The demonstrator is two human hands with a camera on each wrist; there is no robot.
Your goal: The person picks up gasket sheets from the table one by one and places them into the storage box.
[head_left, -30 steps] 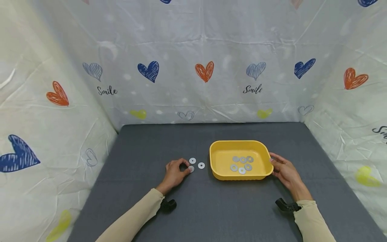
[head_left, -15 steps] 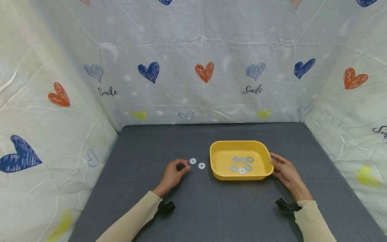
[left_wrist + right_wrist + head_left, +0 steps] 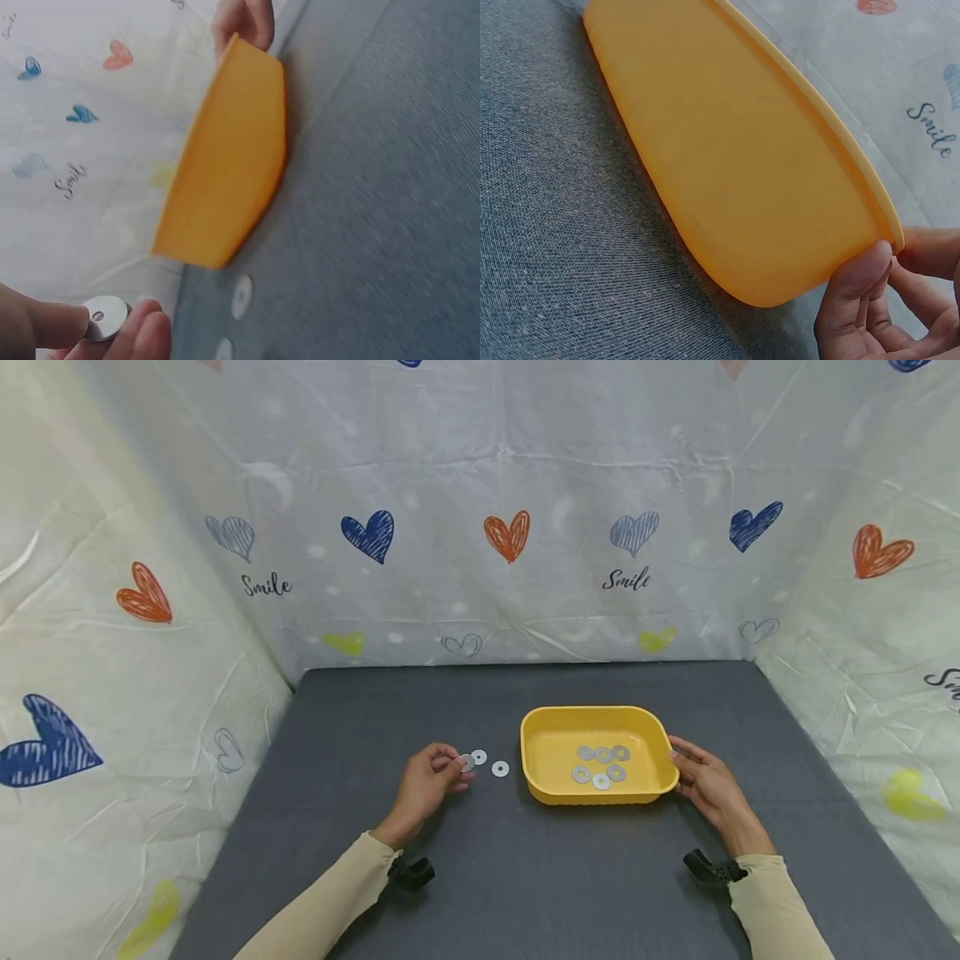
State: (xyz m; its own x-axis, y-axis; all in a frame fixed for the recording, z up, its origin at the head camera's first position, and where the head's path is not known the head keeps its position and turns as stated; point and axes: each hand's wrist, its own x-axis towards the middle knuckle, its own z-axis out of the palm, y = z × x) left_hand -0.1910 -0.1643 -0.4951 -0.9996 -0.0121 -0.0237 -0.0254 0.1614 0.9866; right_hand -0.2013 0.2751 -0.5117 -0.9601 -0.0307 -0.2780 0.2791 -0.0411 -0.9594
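Observation:
My left hand point(image 3: 423, 787) pinches a flat metal washer point(image 3: 106, 318) between thumb and fingers, its face and centre hole showing in the left wrist view. Two more washers lie beside that hand on the grey cloth: one point(image 3: 478, 757) right by the fingertips, another point(image 3: 500, 768) nearer the tray. To their right stands a shallow yellow plastic tray point(image 3: 551, 789), with several washers point(image 3: 601, 782) spread flat over its floor. At the tray's right end, my right hand point(image 3: 712, 789) holds the rim, the thumb point(image 3: 862, 270) against the outer wall just under the lip.
Dark grey cloth point(image 3: 525, 885) covers the table. A pale curtain point(image 3: 450, 468) printed with hearts hangs behind and along both sides. Each wrist wears a black band, the left one point(image 3: 411, 872) and the right one point(image 3: 712, 868).
The left hand has picked up a washer that lay on the cloth and tilted it into view, drawing slightly back and left. The right hand and tray have stayed put.

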